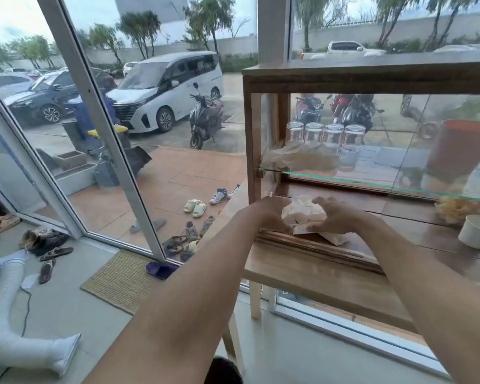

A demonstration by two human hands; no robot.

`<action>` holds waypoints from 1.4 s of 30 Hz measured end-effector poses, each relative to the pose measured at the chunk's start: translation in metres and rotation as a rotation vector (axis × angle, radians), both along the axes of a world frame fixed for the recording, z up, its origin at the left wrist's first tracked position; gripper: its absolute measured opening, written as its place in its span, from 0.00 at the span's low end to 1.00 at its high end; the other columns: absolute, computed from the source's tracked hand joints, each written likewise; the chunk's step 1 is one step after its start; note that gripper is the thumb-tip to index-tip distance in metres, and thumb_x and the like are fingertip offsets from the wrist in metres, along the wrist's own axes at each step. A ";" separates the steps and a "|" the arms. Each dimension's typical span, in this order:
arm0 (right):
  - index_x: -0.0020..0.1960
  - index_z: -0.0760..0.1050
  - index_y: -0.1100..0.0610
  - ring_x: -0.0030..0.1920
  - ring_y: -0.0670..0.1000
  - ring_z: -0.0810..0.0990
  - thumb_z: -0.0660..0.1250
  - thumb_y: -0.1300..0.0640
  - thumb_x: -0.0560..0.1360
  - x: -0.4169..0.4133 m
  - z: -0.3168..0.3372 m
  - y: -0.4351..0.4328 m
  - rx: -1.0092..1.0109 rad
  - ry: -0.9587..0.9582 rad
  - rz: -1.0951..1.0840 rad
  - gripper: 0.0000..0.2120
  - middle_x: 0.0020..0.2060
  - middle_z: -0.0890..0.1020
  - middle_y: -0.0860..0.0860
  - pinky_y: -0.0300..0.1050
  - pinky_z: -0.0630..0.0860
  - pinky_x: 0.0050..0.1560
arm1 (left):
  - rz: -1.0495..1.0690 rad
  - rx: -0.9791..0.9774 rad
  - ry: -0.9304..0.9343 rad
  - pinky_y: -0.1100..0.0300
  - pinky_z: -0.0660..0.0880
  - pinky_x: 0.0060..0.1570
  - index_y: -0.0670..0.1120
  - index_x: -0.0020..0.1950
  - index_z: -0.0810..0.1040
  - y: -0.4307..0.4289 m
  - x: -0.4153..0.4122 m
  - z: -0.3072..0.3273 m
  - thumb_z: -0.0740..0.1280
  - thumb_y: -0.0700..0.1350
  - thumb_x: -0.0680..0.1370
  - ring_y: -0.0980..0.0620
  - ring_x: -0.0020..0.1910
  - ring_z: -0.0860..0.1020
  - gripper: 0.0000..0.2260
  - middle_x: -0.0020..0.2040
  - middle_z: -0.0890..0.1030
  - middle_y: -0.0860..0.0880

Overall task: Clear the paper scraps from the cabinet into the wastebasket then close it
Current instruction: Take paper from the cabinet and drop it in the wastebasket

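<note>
A wooden cabinet point(372, 76) with glass walls stands on a wooden table, its front open. On the left of its bottom shelf lies a bunch of white paper scraps point(302, 210). My left hand point(269, 213) and my right hand point(334, 214) press in on the bunch from either side and grip it. One flat scrap point(334, 238) sticks out below my right hand over the front rail. More crumpled brownish paper point(297, 157) rests on the glass shelf point(372, 182) above. A dark round object point(223, 370) at the bottom edge may be the wastebasket.
Several upturned glass jars point(327, 134) stand on the upper shelf, with an orange container point(460, 146) to the right. A white cup point(478, 231) and a yellowish clump point(460, 207) sit on the bottom shelf. Shoes and a mat point(122, 281) lie on the floor to the left.
</note>
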State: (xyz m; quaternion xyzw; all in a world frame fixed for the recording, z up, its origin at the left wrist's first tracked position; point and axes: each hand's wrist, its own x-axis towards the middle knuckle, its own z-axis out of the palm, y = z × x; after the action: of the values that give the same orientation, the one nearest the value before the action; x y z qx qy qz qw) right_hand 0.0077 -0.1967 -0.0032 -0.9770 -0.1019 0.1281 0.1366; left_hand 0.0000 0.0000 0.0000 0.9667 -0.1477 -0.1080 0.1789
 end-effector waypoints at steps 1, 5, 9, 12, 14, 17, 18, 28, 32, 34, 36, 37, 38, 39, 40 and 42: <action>0.78 0.54 0.51 0.75 0.61 0.60 0.71 0.41 0.70 0.006 -0.003 0.000 -0.013 0.007 0.003 0.43 0.76 0.60 0.57 0.56 0.61 0.72 | -0.009 0.007 0.011 0.52 0.68 0.71 0.47 0.80 0.60 -0.004 0.007 -0.004 0.77 0.52 0.70 0.45 0.74 0.68 0.42 0.78 0.67 0.46; 0.79 0.47 0.47 0.78 0.62 0.51 0.74 0.43 0.68 0.031 -0.017 0.001 -0.026 0.073 0.001 0.50 0.79 0.53 0.56 0.59 0.58 0.75 | -0.024 0.041 0.010 0.47 0.64 0.73 0.47 0.80 0.59 -0.015 0.038 -0.025 0.77 0.53 0.69 0.42 0.77 0.60 0.44 0.77 0.64 0.42; 0.79 0.43 0.44 0.78 0.61 0.52 0.75 0.42 0.66 0.054 -0.029 0.001 -0.047 0.099 0.024 0.54 0.80 0.52 0.53 0.59 0.57 0.76 | -0.021 0.076 0.043 0.42 0.59 0.75 0.53 0.81 0.54 -0.018 0.063 -0.038 0.77 0.52 0.68 0.40 0.81 0.50 0.47 0.81 0.54 0.40; 0.79 0.43 0.43 0.78 0.60 0.53 0.74 0.45 0.68 0.060 -0.034 0.002 -0.069 0.109 0.035 0.52 0.80 0.53 0.50 0.60 0.58 0.75 | -0.018 0.095 0.099 0.39 0.57 0.75 0.59 0.81 0.52 -0.020 0.075 -0.041 0.78 0.53 0.66 0.39 0.81 0.47 0.50 0.82 0.50 0.40; 0.79 0.44 0.42 0.77 0.61 0.55 0.74 0.45 0.68 0.063 -0.037 0.002 -0.081 0.119 0.047 0.50 0.79 0.55 0.49 0.61 0.59 0.75 | -0.025 0.114 0.113 0.40 0.60 0.74 0.60 0.80 0.54 -0.022 0.082 -0.043 0.78 0.53 0.64 0.39 0.80 0.51 0.50 0.81 0.53 0.40; 0.78 0.47 0.41 0.76 0.62 0.56 0.72 0.46 0.69 0.066 -0.040 0.000 -0.078 0.159 0.054 0.47 0.79 0.57 0.47 0.61 0.59 0.74 | -0.044 0.099 0.124 0.44 0.67 0.70 0.58 0.79 0.58 -0.023 0.088 -0.047 0.78 0.54 0.64 0.42 0.76 0.63 0.48 0.78 0.64 0.46; 0.78 0.49 0.41 0.76 0.61 0.57 0.72 0.46 0.70 0.065 -0.040 0.000 -0.065 0.164 0.053 0.45 0.79 0.58 0.47 0.61 0.60 0.74 | -0.048 0.106 0.132 0.47 0.68 0.69 0.55 0.79 0.59 -0.025 0.087 -0.046 0.78 0.53 0.65 0.43 0.75 0.65 0.46 0.77 0.66 0.47; 0.48 0.78 0.53 0.45 0.53 0.76 0.74 0.60 0.68 0.039 -0.041 -0.004 0.393 0.049 -0.121 0.10 0.41 0.80 0.52 0.49 0.72 0.47 | -0.112 -0.101 -0.039 0.58 0.67 0.36 0.45 0.36 0.78 -0.028 0.066 -0.041 0.72 0.43 0.73 0.47 0.40 0.76 0.07 0.32 0.74 0.51; 0.39 0.76 0.56 0.33 0.46 0.73 0.75 0.62 0.69 0.008 -0.026 -0.005 0.620 0.068 -0.115 0.08 0.32 0.76 0.50 0.42 0.69 0.36 | -0.136 -0.230 -0.025 0.56 0.73 0.41 0.42 0.44 0.81 -0.017 0.046 -0.038 0.73 0.48 0.73 0.47 0.43 0.77 0.09 0.42 0.80 0.46; 0.41 0.76 0.54 0.30 0.42 0.74 0.75 0.62 0.70 -0.011 -0.018 -0.001 0.757 0.114 -0.106 0.08 0.31 0.77 0.47 0.35 0.70 0.32 | -0.160 -0.342 0.024 0.62 0.74 0.41 0.41 0.49 0.81 -0.005 0.026 -0.031 0.72 0.45 0.75 0.49 0.44 0.78 0.08 0.46 0.81 0.44; 0.48 0.78 0.55 0.34 0.44 0.78 0.76 0.60 0.70 -0.029 -0.013 0.009 0.869 0.173 -0.104 0.10 0.35 0.81 0.48 0.35 0.73 0.34 | -0.122 -0.495 0.099 0.65 0.74 0.39 0.45 0.47 0.81 0.014 0.005 -0.026 0.71 0.42 0.76 0.54 0.41 0.78 0.01 0.44 0.82 0.47; 0.52 0.78 0.57 0.37 0.47 0.80 0.76 0.59 0.70 -0.036 -0.012 0.016 0.914 0.205 -0.103 0.12 0.37 0.83 0.51 0.38 0.76 0.36 | -0.086 -0.552 0.140 0.67 0.73 0.37 0.48 0.43 0.80 0.025 -0.005 -0.024 0.70 0.42 0.76 0.56 0.38 0.78 0.03 0.41 0.81 0.50; 0.55 0.78 0.58 0.39 0.50 0.81 0.75 0.59 0.71 -0.041 -0.012 0.025 0.958 0.233 -0.103 0.14 0.40 0.83 0.54 0.42 0.78 0.38 | -0.064 -0.599 0.173 0.69 0.71 0.35 0.49 0.41 0.79 0.038 -0.014 -0.025 0.70 0.41 0.77 0.58 0.35 0.76 0.06 0.37 0.80 0.52; 0.55 0.79 0.59 0.40 0.51 0.81 0.75 0.58 0.71 -0.048 -0.013 0.036 0.999 0.251 -0.096 0.15 0.40 0.84 0.55 0.45 0.79 0.39 | -0.039 -0.656 0.204 0.68 0.70 0.34 0.49 0.39 0.79 0.051 -0.022 -0.026 0.70 0.41 0.77 0.58 0.33 0.75 0.07 0.35 0.78 0.53; 0.54 0.80 0.58 0.39 0.51 0.81 0.75 0.56 0.70 -0.052 -0.014 0.048 1.030 0.254 -0.081 0.14 0.40 0.84 0.54 0.45 0.80 0.39 | -0.015 -0.704 0.227 0.66 0.69 0.34 0.48 0.39 0.80 0.064 -0.029 -0.028 0.70 0.41 0.77 0.56 0.34 0.74 0.07 0.35 0.78 0.52; 0.54 0.81 0.56 0.38 0.48 0.81 0.74 0.53 0.70 -0.060 -0.016 0.077 1.066 0.249 -0.053 0.14 0.39 0.85 0.51 0.40 0.78 0.38 | 0.053 -0.776 0.248 0.61 0.70 0.36 0.43 0.41 0.82 0.092 -0.041 -0.032 0.70 0.43 0.77 0.54 0.36 0.75 0.07 0.36 0.79 0.49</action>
State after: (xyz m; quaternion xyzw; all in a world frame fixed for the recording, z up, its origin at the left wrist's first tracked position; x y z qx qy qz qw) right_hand -0.0527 -0.1198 -0.0189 -0.7522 -0.1113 0.1697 0.6269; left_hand -0.0410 0.0917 -0.0318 0.8106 -0.1296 -0.1555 0.5495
